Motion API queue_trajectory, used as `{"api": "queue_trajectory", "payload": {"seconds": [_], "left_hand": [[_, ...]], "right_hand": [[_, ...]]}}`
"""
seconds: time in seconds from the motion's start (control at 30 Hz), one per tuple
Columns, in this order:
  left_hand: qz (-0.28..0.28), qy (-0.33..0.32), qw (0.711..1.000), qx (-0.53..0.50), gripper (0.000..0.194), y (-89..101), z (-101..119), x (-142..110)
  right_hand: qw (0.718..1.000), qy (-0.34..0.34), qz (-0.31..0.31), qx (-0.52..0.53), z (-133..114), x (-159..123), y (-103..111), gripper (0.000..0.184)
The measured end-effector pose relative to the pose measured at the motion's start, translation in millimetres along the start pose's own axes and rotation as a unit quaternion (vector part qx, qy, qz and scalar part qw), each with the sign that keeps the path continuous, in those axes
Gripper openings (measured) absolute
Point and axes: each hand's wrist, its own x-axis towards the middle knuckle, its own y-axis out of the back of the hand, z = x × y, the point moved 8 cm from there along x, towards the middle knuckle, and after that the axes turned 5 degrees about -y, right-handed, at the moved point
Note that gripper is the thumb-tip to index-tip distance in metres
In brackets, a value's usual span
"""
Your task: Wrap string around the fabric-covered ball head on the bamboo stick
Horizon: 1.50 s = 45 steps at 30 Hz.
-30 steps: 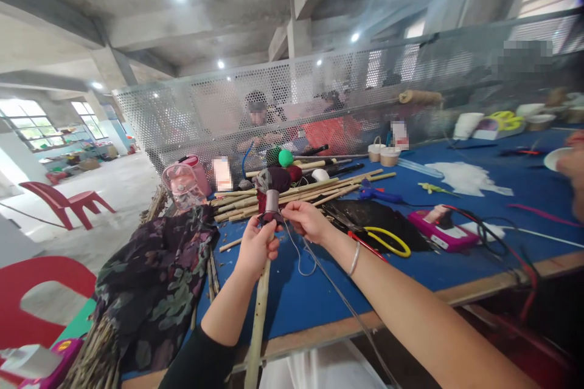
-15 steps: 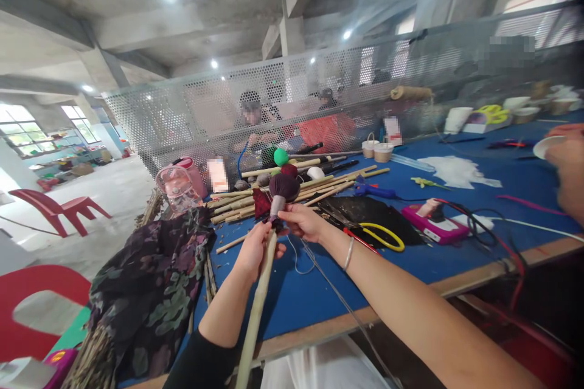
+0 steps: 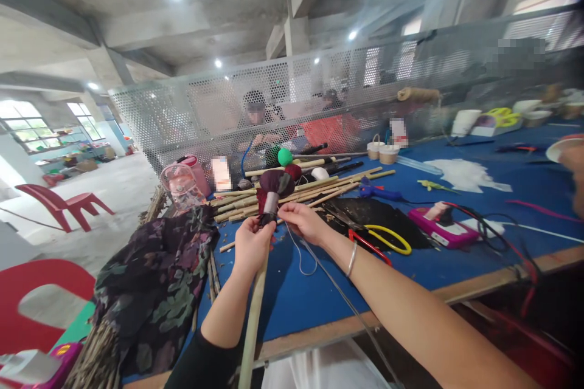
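My left hand (image 3: 250, 246) is closed around the upper part of a pale bamboo stick (image 3: 252, 322), which slants down toward me. On the stick's top end sits a round dark purple cloth-covered ball (image 3: 277, 182). Below the ball is a grey wrapped band (image 3: 271, 202), with dark gathered cloth at my left fingers. Just to the right, my right hand (image 3: 305, 223) pinches a thin grey cord. The cord (image 3: 340, 293) loops below that hand and trails off the table's front edge.
Bamboo sticks (image 3: 319, 185) lie piled behind my hands. Yellow-and-red-handled scissors (image 3: 387, 237), a blue glue gun (image 3: 381, 190) and a magenta power strip (image 3: 442, 228) are right. Dark floral cloth (image 3: 155, 292) drapes left. A perforated metal screen (image 3: 196, 106) stands behind. Another person's hand (image 3: 573, 164) shows far right.
My right hand has drawn a little away from the grey band, with the cord in its fingers. The ball and stick top have shifted and tilted slightly left with my left hand.
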Motion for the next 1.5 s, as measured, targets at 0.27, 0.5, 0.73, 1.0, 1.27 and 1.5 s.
{"api": "queue_trajectory", "payload": {"seconds": [0.27, 0.5, 0.73, 1.0, 1.27, 1.5], "left_hand": [[-0.031, 0.034, 0.994, -0.104, 0.031, -4.5, -4.6, 3.1], [-0.083, 0.113, 0.975, -0.17, 0.03, -17.0, -13.1, -2.6], [-0.13, 0.247, 0.906, -0.319, 0.024, -40.4, -27.3, -21.5], [-0.133, 0.249, 0.913, -0.294, 0.022, -44.9, -30.8, -24.1], [-0.037, 0.046, 0.997, -0.058, 0.043, -22.6, -19.9, -8.9], [-0.026, 0.06, 0.997, -0.031, 0.041, -15.4, -17.7, -6.7]], "right_hand": [[0.999, -0.019, -0.001, 0.039, -6.2, -4.5, 2.1, 0.023], [0.997, -0.017, -0.018, 0.067, -5.0, -1.9, 0.9, 0.027], [0.992, -0.064, -0.062, 0.09, 6.0, -0.3, -1.1, 0.033], [0.994, -0.072, -0.063, 0.053, 11.7, -0.3, 8.9, 0.033], [0.998, -0.052, -0.019, -0.033, 17.7, 1.3, 0.8, 0.031], [0.998, -0.054, -0.009, -0.033, 13.3, -0.4, -1.8, 0.033]]}}
